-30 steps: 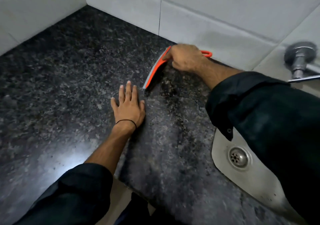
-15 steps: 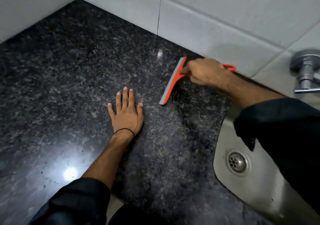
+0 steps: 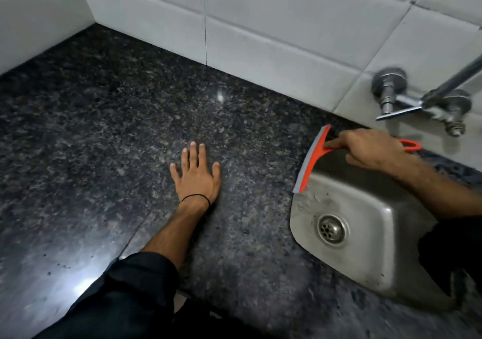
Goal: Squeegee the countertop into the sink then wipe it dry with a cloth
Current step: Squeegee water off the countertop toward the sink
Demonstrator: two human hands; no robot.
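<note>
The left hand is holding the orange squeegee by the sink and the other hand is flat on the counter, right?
Not quite: the right hand holds the orange squeegee by the sink, and the left hand lies flat on the counter. The head view shows it.

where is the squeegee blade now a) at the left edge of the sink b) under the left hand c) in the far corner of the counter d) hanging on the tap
a: the right hand holds the squeegee with its blade's lower end at the rim of the sink
</note>
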